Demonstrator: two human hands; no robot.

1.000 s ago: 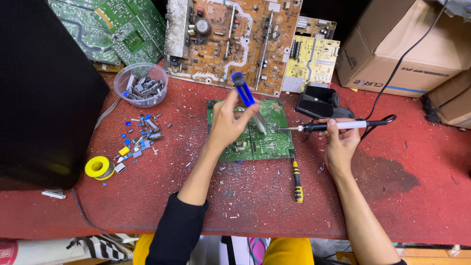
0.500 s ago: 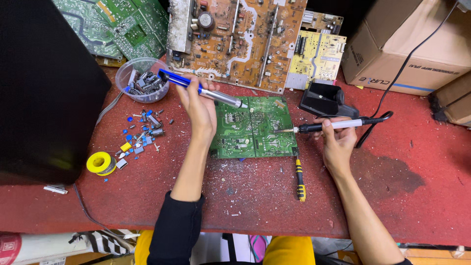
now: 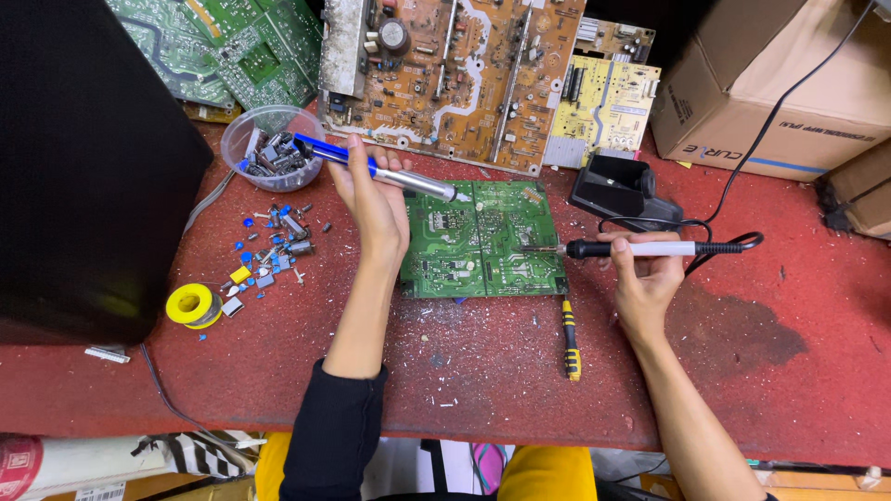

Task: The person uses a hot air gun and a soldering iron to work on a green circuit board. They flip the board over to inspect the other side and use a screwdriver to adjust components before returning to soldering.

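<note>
A green circuit board lies flat on the red worktop. My left hand grips a blue and silver desoldering pump, its tip lying over the board's upper left part. My right hand holds a white-handled soldering iron level, with its tip at the board's right edge. The iron's black cord runs off to the right.
A clear bowl of small parts sits at upper left, with loose components and a yellow solder spool below it. A yellow-black screwdriver lies in front of the board. Brown boards, a black iron stand, cardboard boxes and a black panel surround the spot.
My left hand has swung the pump from upright over the board to lying level, pointing right. The right hand and iron have stayed almost still.
</note>
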